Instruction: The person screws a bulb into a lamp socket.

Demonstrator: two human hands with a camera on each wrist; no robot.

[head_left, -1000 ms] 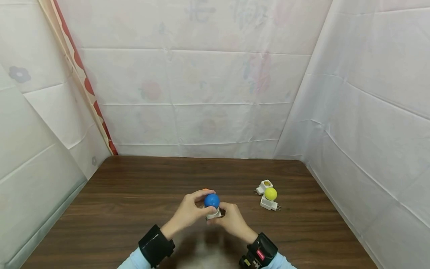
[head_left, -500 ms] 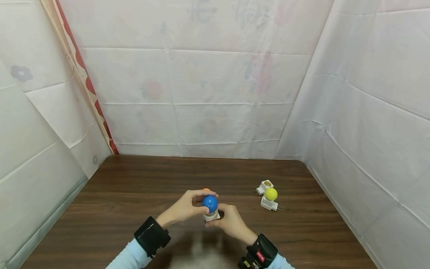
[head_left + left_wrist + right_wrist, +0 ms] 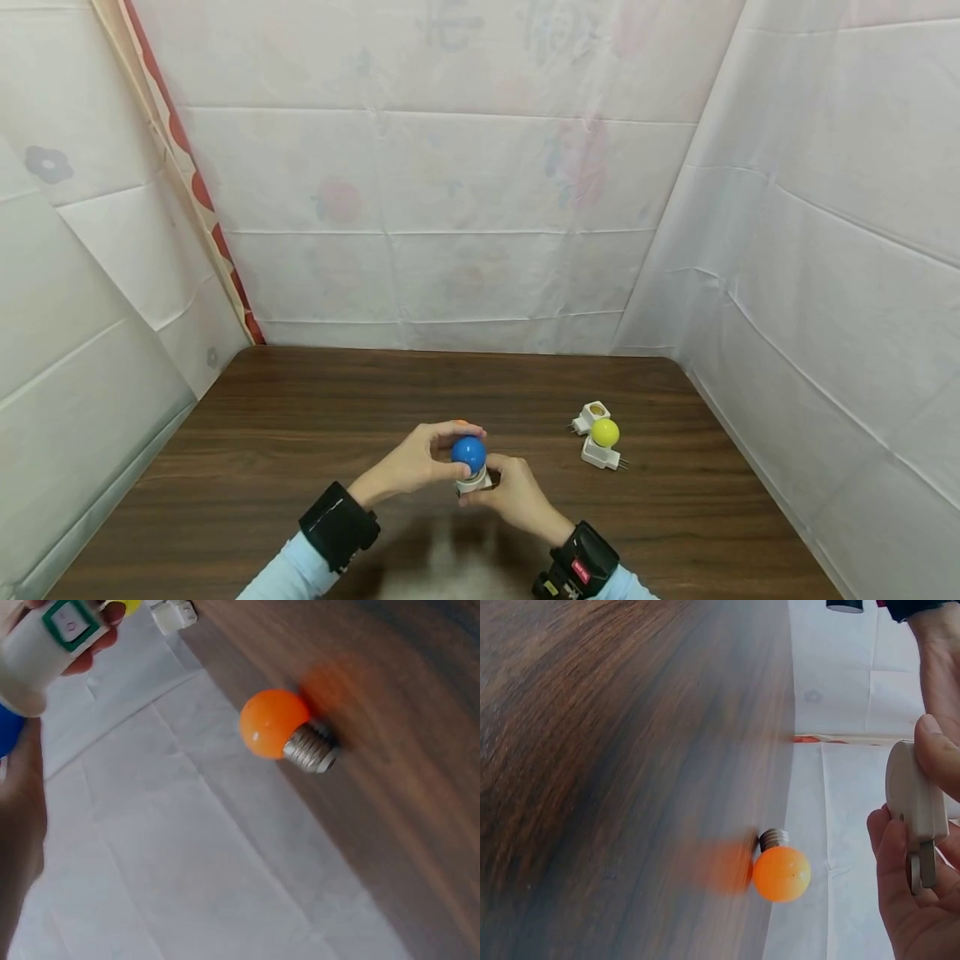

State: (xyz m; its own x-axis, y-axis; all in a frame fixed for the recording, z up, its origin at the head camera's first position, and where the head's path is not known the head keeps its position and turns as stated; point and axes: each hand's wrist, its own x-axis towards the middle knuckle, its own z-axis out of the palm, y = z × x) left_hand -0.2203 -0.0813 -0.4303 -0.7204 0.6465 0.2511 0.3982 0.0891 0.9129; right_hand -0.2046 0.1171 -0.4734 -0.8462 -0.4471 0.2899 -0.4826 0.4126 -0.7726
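Note:
In the head view my left hand (image 3: 408, 465) holds a round blue light bulb (image 3: 468, 455) between thumb and fingers. The bulb's metal base sits at the mouth of a white plug-in lamp socket (image 3: 473, 483), which my right hand (image 3: 519, 497) pinches from the right side. Both are held up over the table. In the left wrist view the white socket (image 3: 45, 660) shows a green-edged label on its underside. Two metal prongs (image 3: 928, 864) stick out of the socket in the right wrist view. Behind my left hand lies an orange bulb (image 3: 271, 724), mostly hidden from the head camera.
On the right of the brown wooden table (image 3: 337, 392) a yellow bulb (image 3: 605, 432) sits in a second white socket (image 3: 600, 455). Right behind it lies a third socket (image 3: 591, 415) with an open mouth. White cloth (image 3: 465, 275) hangs around the table's back and sides.
My left wrist has shifted left and its fingers have turned a little around the blue bulb. Bulb and socket have moved slightly left and nearer to me; my right hand keeps its grip.

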